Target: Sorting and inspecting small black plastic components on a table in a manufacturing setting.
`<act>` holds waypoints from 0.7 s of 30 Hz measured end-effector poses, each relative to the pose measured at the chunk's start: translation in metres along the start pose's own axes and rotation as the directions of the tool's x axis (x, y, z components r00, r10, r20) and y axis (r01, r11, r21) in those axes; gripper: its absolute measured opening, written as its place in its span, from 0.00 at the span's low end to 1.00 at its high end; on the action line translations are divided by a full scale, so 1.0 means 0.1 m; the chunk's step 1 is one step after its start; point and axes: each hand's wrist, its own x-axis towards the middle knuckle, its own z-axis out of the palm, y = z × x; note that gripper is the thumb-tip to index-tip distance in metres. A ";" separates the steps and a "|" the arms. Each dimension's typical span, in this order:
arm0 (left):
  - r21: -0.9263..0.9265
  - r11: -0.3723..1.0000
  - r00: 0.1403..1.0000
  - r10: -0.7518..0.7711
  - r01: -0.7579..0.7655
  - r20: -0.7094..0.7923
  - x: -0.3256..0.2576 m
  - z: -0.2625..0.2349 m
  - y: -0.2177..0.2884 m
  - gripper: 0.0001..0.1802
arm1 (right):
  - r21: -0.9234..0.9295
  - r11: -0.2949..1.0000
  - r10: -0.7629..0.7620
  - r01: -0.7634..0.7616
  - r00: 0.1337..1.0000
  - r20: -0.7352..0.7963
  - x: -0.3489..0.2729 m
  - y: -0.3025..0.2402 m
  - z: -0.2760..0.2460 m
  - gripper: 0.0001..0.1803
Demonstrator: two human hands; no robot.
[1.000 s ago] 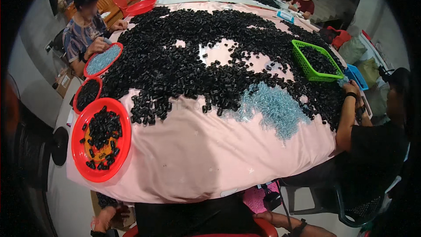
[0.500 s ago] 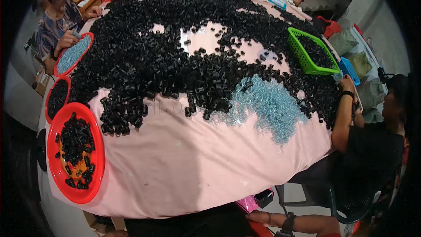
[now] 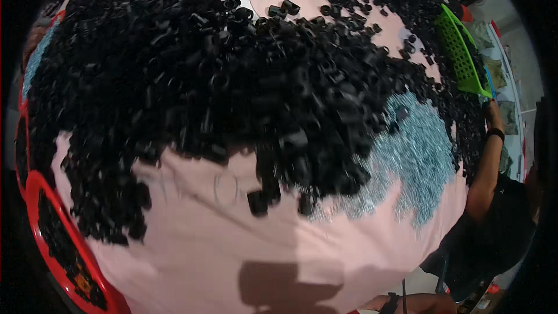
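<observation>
Black plastic pieces [image 3: 232, 81] heaped across pink-covered counter [image 3: 203, 256], nearest strays [image 3: 258, 202] at bare cloth. Own hands out of view; grip state unknowable. Risk: loose pieces roll off counter edge.

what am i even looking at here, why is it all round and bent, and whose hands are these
This comes from a wide fisheye camera worn on a person's head, looking down; that lens bends straight edges, so the table looks like a dome. No machine is involved, only people working by hand.

The table is covered with a pink cloth. On it lies a big heap of small black parts, and to the right a patch of tiny pale blue pieces. A red tray holding black parts sits at the lower left edge, and a green basket at the upper right.

The arm at the right belongs to a co-worker. At the bottom edge a forearm with a dark wristband just shows; the wearer's own hands are out of view, so nothing can be seen held.
</observation>
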 end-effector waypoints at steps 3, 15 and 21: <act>0.032 0.999 1.000 -0.020 0.020 0.012 -0.05 0.01 0.21 0.22 | 0.209 0.977 0.048 -0.051 0.999 0.018 -0.57 -0.62 -0.10 0.18; 0.233 0.961 0.989 0.151 -0.148 0.006 -0.93 -0.24 0.57 0.23 | 0.764 0.507 0.409 -0.398 0.892 0.193 0.13 0.30 0.31 0.16; 0.364 0.921 0.991 0.132 -0.137 0.038 -1.22 -0.11 -0.03 0.24 | 0.901 0.049 0.445 -0.432 0.817 0.367 0.16 0.42 0.48 0.15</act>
